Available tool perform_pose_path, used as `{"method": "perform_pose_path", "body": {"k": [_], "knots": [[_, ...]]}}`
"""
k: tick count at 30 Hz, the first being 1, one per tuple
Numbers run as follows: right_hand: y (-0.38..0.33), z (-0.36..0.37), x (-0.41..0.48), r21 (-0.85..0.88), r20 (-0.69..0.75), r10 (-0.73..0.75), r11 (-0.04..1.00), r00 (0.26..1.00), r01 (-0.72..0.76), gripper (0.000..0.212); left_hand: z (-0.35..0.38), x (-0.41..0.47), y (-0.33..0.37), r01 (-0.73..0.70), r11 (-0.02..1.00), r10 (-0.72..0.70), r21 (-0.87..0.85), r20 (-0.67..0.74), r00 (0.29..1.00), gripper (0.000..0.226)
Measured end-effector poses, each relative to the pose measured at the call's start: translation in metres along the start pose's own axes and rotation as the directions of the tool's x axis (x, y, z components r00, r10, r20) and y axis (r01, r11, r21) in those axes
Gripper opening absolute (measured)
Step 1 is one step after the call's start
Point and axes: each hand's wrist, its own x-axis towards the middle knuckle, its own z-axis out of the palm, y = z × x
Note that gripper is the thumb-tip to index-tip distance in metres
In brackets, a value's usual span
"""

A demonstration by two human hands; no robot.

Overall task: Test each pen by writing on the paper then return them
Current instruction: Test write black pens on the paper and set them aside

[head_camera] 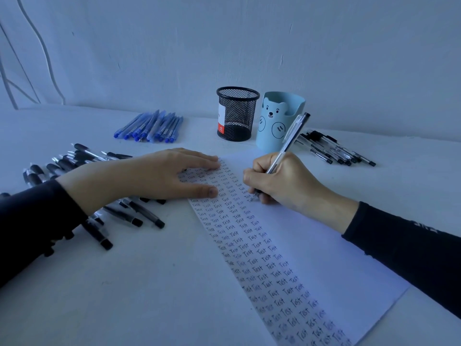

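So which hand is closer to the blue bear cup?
Right. The right hand, gripping a pen, is just in front of the bear cup; the left hand lies flat on the paper, farther to the left.

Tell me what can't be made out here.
Head view only:
- Black pens: part of the pile hidden under the left sleeve.
- Paper: near end cut by the bottom edge; rows covered by the left hand.
- Bear cup: contents hidden by its wall.
- Mesh cup label: print too small.

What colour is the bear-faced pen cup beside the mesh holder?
The bear cup is light blue with dark line drawings; the head view shows it best.
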Motion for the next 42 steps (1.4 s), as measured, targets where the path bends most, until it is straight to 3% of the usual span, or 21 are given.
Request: {"method": "perform_pose_path", "body": {"k": [8, 20, 25, 34, 40, 42], "knots": [[0.0, -0.001, 0.0, -0.01, -0.001, -0.007, 1.0, 1.0, 0.007, 0.051, 0.0, 0.001, 0.0, 0.001, 1.0, -0.001, 0.006, 0.001, 1.0, 0.082], [0.001, -0.001, 0.001, -0.016, -0.011, -0.02, 1.0, 1.0, 0.02, 0.041, 0.0, 0.001, -0.001, -0.008, 1.0, 0.008, 0.012, 0.001, 1.0, 0.08], [0.002, -0.002, 0.001, -0.066, -0.016, -0.051, 0.997, 0.999, 0.049, 0.053, 0.0, 0.001, -0.001, -0.005, 1.0, 0.005, 0.012, -0.001, 1.0, 0.082], [0.003, -0.003, 0.002, -0.046, -0.025, -0.026, 0.999, 0.999, 0.025, 0.041, -0.002, 0.0, 0.002, -0.008, 1.0, 0.008, 0.016, 0.003, 1.0, 0.084], [0.0, -0.018, 0.01, 0.155, -0.037, 0.038, 0.987, 0.999, -0.032, 0.044, -0.002, -0.001, 0.002, -0.001, 1.0, 0.001, 0.019, 0.011, 1.0, 0.083], [-0.002, -0.024, 0.012, 0.148, -0.03, 0.03, 0.989, 0.999, -0.025, 0.032, -0.003, -0.001, 0.003, 0.001, 1.0, -0.001, 0.017, 0.018, 1.0, 0.083]]}}
